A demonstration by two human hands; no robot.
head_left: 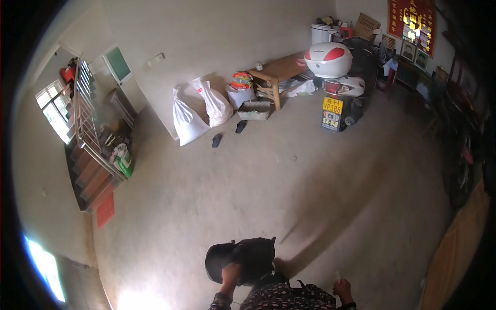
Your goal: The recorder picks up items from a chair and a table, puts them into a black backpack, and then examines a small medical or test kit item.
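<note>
A black, soft-looking bag [253,254] is in front of me at the lower middle, one corner sticking up at its right. My left hand [231,273] is closed on the near side of the bag, its fingertips lost against the dark material. Out to the right, apart from the bag, my right hand [341,288] is closed. A small, thin, pale piece [337,275] pokes up from its fingers, too faint for me to tell its kind. Dark patterned clothing covers both my forearms.
Two white sacks [188,121] lean against the wall near a pair of dark slippers [217,140] and a grey trough [254,110]. A scooter [343,88] stands before a wooden bench [284,70]. Stairs [95,183] rise at left; a wooden board [460,248] lies along the right.
</note>
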